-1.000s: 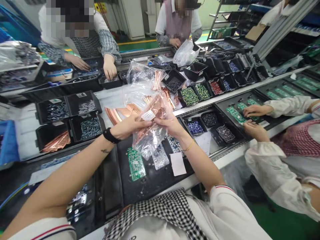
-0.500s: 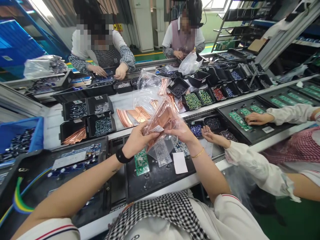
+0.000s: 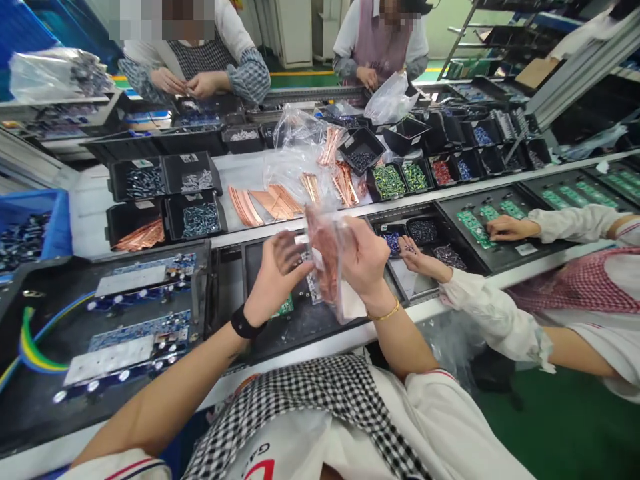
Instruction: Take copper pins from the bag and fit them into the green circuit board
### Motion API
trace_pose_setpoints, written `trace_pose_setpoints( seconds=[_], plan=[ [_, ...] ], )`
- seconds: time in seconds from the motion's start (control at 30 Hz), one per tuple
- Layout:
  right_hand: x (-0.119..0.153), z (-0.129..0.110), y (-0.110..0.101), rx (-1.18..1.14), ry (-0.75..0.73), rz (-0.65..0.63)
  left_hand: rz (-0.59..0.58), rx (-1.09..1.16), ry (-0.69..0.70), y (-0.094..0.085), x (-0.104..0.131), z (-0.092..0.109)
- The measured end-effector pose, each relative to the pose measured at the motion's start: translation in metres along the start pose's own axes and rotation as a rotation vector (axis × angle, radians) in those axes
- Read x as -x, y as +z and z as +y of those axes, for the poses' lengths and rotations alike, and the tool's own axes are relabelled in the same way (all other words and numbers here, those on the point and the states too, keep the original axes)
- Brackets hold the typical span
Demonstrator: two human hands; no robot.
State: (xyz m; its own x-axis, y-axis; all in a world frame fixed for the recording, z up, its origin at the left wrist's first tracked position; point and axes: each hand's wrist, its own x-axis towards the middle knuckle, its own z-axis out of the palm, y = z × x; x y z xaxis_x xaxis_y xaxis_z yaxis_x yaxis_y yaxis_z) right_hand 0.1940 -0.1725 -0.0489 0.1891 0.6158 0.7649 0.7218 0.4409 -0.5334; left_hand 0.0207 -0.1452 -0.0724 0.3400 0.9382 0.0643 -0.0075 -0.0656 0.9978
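A clear plastic bag of copper strips (image 3: 325,257) with a white label hangs upright over the black tray. My right hand (image 3: 365,257) is closed around the bag's right side. On the other side, my left hand (image 3: 280,270) is open, its fingers apart and blurred by motion. Its thumb is close to the label; I cannot tell if it touches. Under the bag, a green circuit board (image 3: 286,307) and a white card (image 3: 353,303) are partly covered. Beyond my hands, loose copper strips (image 3: 275,201) lie in fanned stacks on the white surface.
Black bins of small components (image 3: 200,217) stand left, more bins (image 3: 389,181) right. A left tray (image 3: 30,400) carries boards and a yellow-green cable. A co-worker's hand (image 3: 425,260) holds small parts close by at right. Two people work across the bench.
The bag has turned upright and slightly lower. My left hand has spread its fingers away from it, while my right hand has closed on it. The view has tipped downward.
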Motion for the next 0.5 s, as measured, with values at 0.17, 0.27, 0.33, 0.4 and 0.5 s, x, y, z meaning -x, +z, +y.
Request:
trace_pose_setpoints(
  seconds=[0.17, 0.27, 0.33, 0.4, 0.5],
  plan=[
    [0.010, -0.030, -0.021, 0.236, -0.304, -0.248, 0.155, -0.476, 0.509, 0.019, 0.021, 0.007],
    [0.018, -0.037, -0.038, 0.376, -0.398, -0.272, 0.104, -0.542, 0.596, 0.029, 0.031, 0.012],
    [0.025, -0.040, -0.049, 0.381, -0.404, -0.297, 0.093, -0.580, 0.665, 0.031, 0.037, 0.014],
    [0.033, -0.042, -0.058, 0.351, -0.363, -0.306, 0.059, -0.655, 0.772, 0.031, 0.041, 0.017],
    [0.046, -0.044, -0.065, 0.288, -0.339, -0.297, -0.058, -0.750, 0.951, 0.027, 0.048, 0.020]
  ],
)
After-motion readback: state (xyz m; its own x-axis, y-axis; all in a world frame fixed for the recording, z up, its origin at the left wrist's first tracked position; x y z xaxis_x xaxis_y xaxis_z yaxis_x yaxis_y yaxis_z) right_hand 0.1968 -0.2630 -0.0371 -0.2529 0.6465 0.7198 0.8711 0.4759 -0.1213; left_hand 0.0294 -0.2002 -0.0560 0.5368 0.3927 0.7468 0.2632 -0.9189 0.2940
